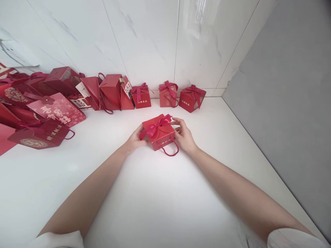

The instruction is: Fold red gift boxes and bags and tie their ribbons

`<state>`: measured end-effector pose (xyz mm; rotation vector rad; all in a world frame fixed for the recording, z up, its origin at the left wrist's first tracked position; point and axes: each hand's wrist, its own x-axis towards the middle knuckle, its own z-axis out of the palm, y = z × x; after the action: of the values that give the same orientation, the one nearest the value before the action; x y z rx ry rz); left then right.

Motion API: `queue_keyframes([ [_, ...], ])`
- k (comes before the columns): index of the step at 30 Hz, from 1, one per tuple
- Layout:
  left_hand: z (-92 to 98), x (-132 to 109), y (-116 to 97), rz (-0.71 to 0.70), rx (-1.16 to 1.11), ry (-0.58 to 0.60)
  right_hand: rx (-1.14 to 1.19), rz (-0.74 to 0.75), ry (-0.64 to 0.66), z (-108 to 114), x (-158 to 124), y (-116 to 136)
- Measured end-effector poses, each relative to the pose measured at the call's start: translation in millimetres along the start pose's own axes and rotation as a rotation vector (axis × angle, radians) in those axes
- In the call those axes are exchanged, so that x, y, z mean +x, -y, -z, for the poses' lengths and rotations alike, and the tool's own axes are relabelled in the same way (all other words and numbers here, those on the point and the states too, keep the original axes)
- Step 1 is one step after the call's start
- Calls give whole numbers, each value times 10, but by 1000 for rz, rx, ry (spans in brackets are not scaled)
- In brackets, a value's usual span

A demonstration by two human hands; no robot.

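Note:
A small red gift box (161, 135) with a satin bow (157, 125) tied on its lid stands on the white tabletop in front of me. From its near face hangs a twisted rope handle (173, 154), looping down towards me. My left hand (136, 139) grips the box's left side, with the thumb low near the front corner and the other fingers partly hidden behind it. Against the right side, my right hand (184, 136) curls its fingers around the far right corner, close to a ribbon end. Both hands are closed about the box.
Along the tiled wall stand three similar boxes with bows: a left one (141, 98), a middle one (168, 95) and a right one (191, 99). Several red boxes and bags, including a pink printed one (58, 109), crowd the left. A grey panel (287, 103) borders the right edge.

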<state>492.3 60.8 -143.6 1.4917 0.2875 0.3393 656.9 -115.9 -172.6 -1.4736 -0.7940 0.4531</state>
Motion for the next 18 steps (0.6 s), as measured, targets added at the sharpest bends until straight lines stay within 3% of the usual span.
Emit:
queue_keyframes([
  [3,-11,-31,-50,21,78,67,51,-16,15,14,2,23],
  [7,-9,-53,-140,92,188,260,16,-25,77,8,-17,69],
  [10,-26,-67,-179,114,235,341,-27,-22,95,-1,-24,67],
  [14,-92,-90,-144,103,300,355,-84,-34,74,-5,-18,29],
  [18,-189,-99,-100,9,196,305,-121,-73,51,-2,-16,23],
])
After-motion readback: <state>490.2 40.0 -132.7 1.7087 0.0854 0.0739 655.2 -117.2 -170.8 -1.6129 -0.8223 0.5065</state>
